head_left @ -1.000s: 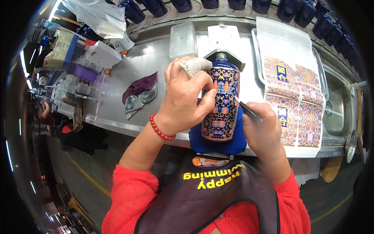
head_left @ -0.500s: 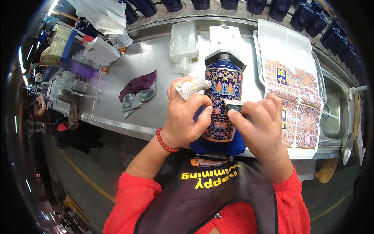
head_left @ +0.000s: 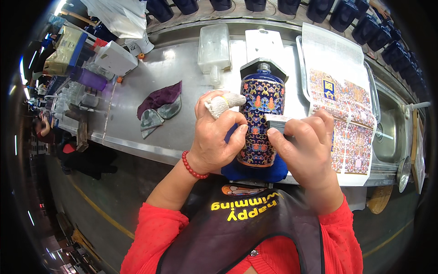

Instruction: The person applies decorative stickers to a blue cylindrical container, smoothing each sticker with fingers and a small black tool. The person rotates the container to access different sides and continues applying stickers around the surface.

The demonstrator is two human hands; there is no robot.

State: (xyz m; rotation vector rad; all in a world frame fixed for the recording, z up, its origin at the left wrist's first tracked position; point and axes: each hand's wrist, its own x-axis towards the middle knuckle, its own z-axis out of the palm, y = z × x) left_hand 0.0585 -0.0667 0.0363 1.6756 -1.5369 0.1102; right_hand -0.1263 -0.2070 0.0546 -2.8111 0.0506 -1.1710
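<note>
A dark blue bottle point(head_left: 263, 98) with a colourful floral pattern lies neck away from me on the bench, its shoulder against a dark angular stand point(head_left: 278, 68). My left hand point(head_left: 218, 132) is curled against the bottle's left side, a white cloth cover point(head_left: 223, 104) on one finger touching the pattern. A red bead bracelet circles that wrist. Pinched between thumb and fingers of my right hand point(head_left: 305, 146) is a small flat scraper point(head_left: 277, 121), dark with a pale top, over the bottle's right half. Under the bottle's near end sits a blue cloth-like pad point(head_left: 255, 172).
Printed patterned sheets point(head_left: 340, 105) lie on a tray at the right, beside a sink point(head_left: 392, 137). A clear square bottle point(head_left: 214, 48) lies beyond my left hand. Purple and grey cloths point(head_left: 162, 107) are left. Several dark blue bottles point(head_left: 289, 5) line the back.
The scraper has shifted slightly and tilted, showing more of its pale top. My left hand stays almost unmoved on the bottle. The whole view has shifted a little.
</note>
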